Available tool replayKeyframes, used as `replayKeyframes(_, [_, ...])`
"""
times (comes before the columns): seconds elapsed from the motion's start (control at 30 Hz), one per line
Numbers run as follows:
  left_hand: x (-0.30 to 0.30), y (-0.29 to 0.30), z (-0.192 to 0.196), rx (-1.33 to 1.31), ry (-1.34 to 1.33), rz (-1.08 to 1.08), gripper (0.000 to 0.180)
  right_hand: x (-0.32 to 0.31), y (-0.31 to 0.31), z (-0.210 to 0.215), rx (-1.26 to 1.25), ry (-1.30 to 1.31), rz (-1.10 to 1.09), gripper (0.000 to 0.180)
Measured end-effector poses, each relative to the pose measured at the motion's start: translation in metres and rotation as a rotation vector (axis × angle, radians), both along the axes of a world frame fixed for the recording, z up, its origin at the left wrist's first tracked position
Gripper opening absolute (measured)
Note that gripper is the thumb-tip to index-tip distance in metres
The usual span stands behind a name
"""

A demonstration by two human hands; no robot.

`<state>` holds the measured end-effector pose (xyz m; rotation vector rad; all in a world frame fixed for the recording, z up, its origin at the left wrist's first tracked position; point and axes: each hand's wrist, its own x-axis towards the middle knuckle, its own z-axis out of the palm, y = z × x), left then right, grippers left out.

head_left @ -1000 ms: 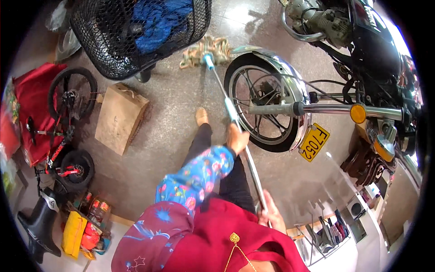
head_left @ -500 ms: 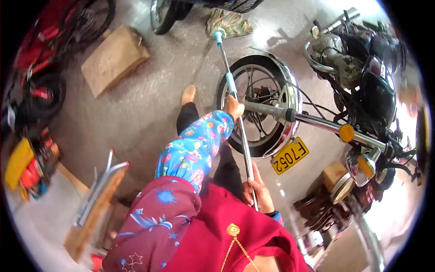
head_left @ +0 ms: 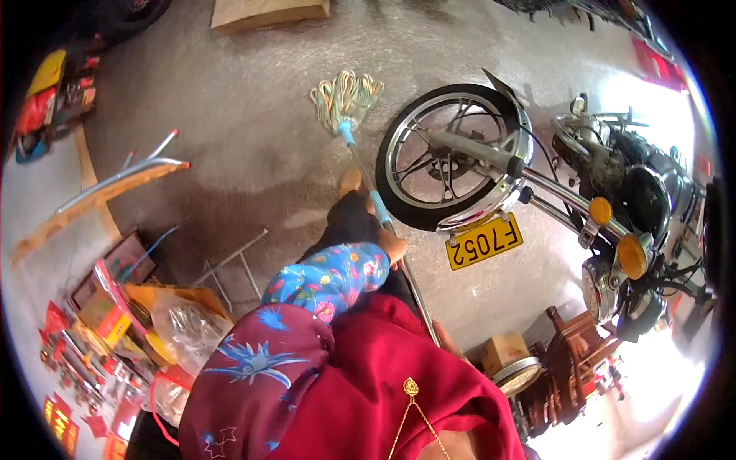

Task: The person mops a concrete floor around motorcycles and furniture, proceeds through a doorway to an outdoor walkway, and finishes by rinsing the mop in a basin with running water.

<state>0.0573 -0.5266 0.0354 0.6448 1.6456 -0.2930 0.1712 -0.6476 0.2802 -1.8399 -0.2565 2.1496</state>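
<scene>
A string mop (head_left: 346, 107) with a pale, looped-cord head rests on the grey floor ahead of me. Its metal pole, with light blue sleeves, slants back toward my body. My left hand (head_left: 393, 247) is closed around the pole just below the lower blue sleeve. Further back, my right hand (head_left: 450, 340) grips the pole's near end, partly hidden by my red top. Just right of the mop stands a motorcycle's front wheel (head_left: 387, 188), with a yellow plate (head_left: 484, 241) on its mudguard.
The motorcycle (head_left: 644, 192) fills the right side. A cardboard box (head_left: 268, 11) lies at the far edge. Metal tubing on a wooden board (head_left: 100, 207) is at left, above a heap of packets and plastic bags (head_left: 188, 330). Dark brown carved wood (head_left: 571, 345) stands lower right.
The mop head has come back toward me and to the left, now beside the wheel instead of beyond it. My right hand has slipped mostly out of sight. The whole view has shifted.
</scene>
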Motion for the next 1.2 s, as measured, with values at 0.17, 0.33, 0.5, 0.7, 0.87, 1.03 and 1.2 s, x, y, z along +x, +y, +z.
replayKeyframes(0.17, [-0.011, -0.015, 0.004, -0.08, -0.058, 0.145, 0.03, 0.01, 0.022, 0.03, -0.088, 0.01, 0.123, 0.066])
replayKeyframes(0.33, [-0.061, 0.029, -0.092, 0.262, 0.081, 0.066, 0.05, -0.013, 0.06, -0.04, -0.18, 0.188, 0.037, 0.073])
replayKeyframes(0.5, [-0.13, 0.116, -0.139, 0.403, 0.08, -0.071, 0.021, -0.063, 0.114, -0.103, -0.051, 0.287, 0.063, 0.072])
replayKeyframes(0.7, [-0.158, 0.076, -0.184, 0.435, 0.226, 0.145, 0.017, -0.077, 0.081, -0.11, 0.009, 0.407, -0.053, 0.073])
replayKeyframes(0.87, [-0.061, -0.012, -0.157, 0.402, 0.029, -0.124, 0.038, -0.018, -0.016, -0.09, -0.052, 0.321, -0.182, 0.068])
replayKeyframes(1.03, [0.012, -0.133, -0.102, 0.327, 0.057, 0.178, 0.043, 0.037, -0.151, -0.082, -0.141, 0.213, -0.149, 0.066])
replayKeyframes(1.2, [0.051, -0.268, -0.104, 0.205, 0.153, 0.209, 0.041, 0.082, -0.254, -0.056, -0.237, 0.24, -0.068, 0.069])
